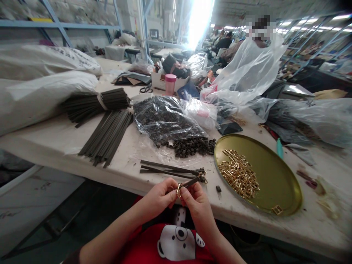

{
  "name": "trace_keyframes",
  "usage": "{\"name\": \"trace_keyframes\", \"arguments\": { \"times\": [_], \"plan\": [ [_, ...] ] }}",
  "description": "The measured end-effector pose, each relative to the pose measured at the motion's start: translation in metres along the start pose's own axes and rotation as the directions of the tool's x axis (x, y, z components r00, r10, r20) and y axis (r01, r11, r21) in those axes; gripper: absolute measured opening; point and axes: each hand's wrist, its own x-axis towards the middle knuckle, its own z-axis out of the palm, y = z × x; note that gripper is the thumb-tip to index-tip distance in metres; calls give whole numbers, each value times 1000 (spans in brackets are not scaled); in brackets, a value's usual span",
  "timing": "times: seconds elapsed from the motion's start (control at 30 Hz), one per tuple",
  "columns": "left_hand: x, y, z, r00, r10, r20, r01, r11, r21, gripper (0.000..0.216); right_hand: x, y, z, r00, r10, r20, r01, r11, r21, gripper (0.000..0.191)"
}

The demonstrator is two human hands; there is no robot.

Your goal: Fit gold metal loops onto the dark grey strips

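My L hand & R hand, left of round gold metal tray, pinched nearly closed: L on 1 rect. gold metal buckle, R on 1 flat dark strap. Buckle might slip if pinch loosens. Counts L-R: 1 banded dark strip bundle, far left of tray; 1 small black loop, just left; in tray, uncountable buckle pile, 1 lone buckle nr front rim.
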Motion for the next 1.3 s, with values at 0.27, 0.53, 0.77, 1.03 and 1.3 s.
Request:
{"name": "trace_keyframes", "arguments": {
  "times": [0.27,0.53,0.77,1.03,1.3],
  "plan": [
    [-2,-9,-3,999,-50,-22,50,999,7,25,-5,1,0,1000,-6,18,8,998,-59,23],
    [-3,-10,-3,994,-21,-107,35,991,132,22,-6,2,-8,986,-165,-13,156,951,-267,14],
    [-1,-11,-3,991,-33,-129,52,988,147,22,-9,-13,-21,876,-395,277,483,734,-478,17],
    [-1,-5,-1,984,-100,-149,117,986,115,22,11,-26,-28,926,-39,375,180,920,-348,13],
    [-1,-7,3,982,-91,-164,117,981,156,16,16,-30,-30,913,117,390,-24,972,-234,15]
  ]
}}
